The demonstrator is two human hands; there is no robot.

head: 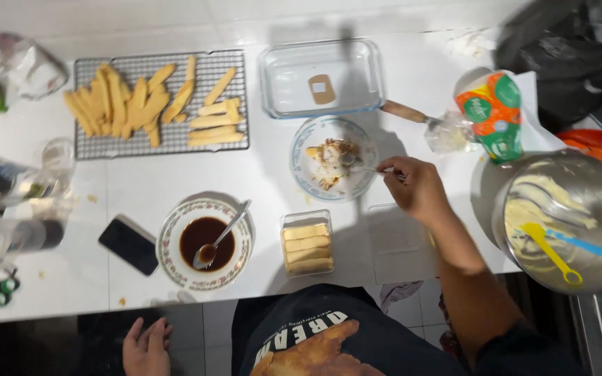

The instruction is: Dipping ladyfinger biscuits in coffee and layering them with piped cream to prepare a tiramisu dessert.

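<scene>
My right hand [412,188] pinches the handle of a metal spoon [357,166] whose bowl rests in a small glass bowl [301,177] of crumbly brown and white food. My left hand [146,348] hangs below the counter edge at the bottom left, fingers apart, holding nothing. A clear rectangular tub [306,244] packed with finger biscuits stands just left of my right forearm. Further left, a flowered bowl [168,244] holds dark liquid and a second spoon [224,233].
A wire rack [235,90] with several finger biscuits sits at the back left, beside a glass baking dish [322,76]. A black phone [129,244], glass jars [8,184], a green and orange carton [496,115] and a steel mixing bowl [517,177] of cream with spatulas are also here.
</scene>
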